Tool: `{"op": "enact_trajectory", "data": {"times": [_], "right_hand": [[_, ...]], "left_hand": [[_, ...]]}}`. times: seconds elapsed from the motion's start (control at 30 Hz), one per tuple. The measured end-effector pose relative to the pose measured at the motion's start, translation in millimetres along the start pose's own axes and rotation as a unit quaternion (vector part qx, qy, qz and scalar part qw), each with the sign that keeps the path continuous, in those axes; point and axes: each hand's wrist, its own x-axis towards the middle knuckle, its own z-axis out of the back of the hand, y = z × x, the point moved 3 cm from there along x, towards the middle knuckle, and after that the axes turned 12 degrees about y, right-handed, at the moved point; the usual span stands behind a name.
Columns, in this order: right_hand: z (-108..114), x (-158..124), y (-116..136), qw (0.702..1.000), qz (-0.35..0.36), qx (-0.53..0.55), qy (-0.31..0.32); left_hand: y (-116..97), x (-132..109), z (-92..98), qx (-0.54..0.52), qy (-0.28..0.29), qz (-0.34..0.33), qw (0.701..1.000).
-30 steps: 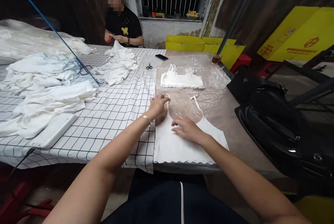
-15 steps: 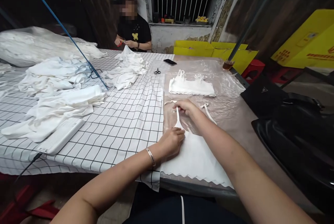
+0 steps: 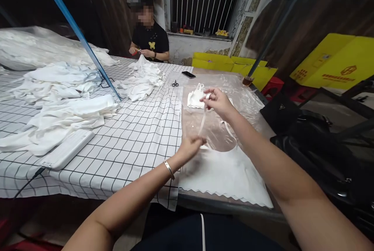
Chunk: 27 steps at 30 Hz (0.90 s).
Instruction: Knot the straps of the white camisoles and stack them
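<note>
A white camisole (image 3: 224,175) with a wavy hem lies spread at the table's near edge. One of its thin straps (image 3: 202,122) is stretched upward between my two hands. My left hand (image 3: 191,149) pinches the strap low down, close to the neckline. Farther off, my right hand (image 3: 218,103) has its fingers closed on the strap's upper end, raised off the table. The other strap lies loose, partly behind my right forearm. Beyond, a folded white top (image 3: 195,99) is partly hidden by my right hand.
White garments (image 3: 73,116) are heaped on the checked cloth (image 3: 140,142) at left, beside a white power bank-like box (image 3: 70,149). Small scissors (image 3: 175,83) and a phone (image 3: 188,75) lie farther back. A person (image 3: 150,42) sits opposite. Black bags (image 3: 315,145) are at right.
My right hand has lifted the strap up and away, pulling it longer. My left hand has risen slightly from the fabric, still on the strap. The view has shifted a little.
</note>
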Motion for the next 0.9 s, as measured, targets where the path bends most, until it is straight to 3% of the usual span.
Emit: {"op": "enact_trajectory", "data": {"times": [0.03,0.1,0.13,0.2,0.27,0.33,0.4,0.47,0.53,0.67,0.9], "right_hand": [[-8,-26,3,0.995,0.070,-0.047,0.060],[-24,-78,0,0.962,0.164,-0.144,0.164],[-27,-101,-7,0.956,0.176,-0.172,0.162],[-25,-132,-25,0.974,0.143,-0.163,0.068],[-24,-146,-47,0.996,0.057,-0.067,-0.022],[-32,-147,-65,0.998,-0.029,0.060,0.013],[-46,-143,-74,0.977,-0.082,0.153,0.121],[-57,-140,-76,0.955,-0.110,0.191,0.196],[-62,-139,-76,0.943,-0.127,0.199,0.233],[-65,-140,-77,0.915,-0.163,0.249,0.274],[-64,-137,-84,0.877,-0.205,0.362,0.240]], "left_hand": [[-5,0,1.5,-0.147,0.001,0.032,0.989],[-15,-2,0.7,-0.371,0.038,0.073,0.925],[-19,-4,-0.1,-0.439,0.054,0.079,0.893],[-25,-9,-1.4,-0.511,0.050,0.071,0.855],[-27,-14,-5.5,-0.539,0.039,0.061,0.839],[-29,-16,-11.4,-0.550,0.033,0.057,0.833],[-32,-16,-16.0,-0.552,0.019,0.053,0.832],[-35,-13,-17.8,-0.550,0.001,0.052,0.834],[-37,-8,-16.3,-0.545,-0.012,0.048,0.837],[-36,5,-8.4,-0.534,-0.027,0.030,0.845],[-27,29,-7.0,-0.519,-0.016,0.018,0.854]]}}
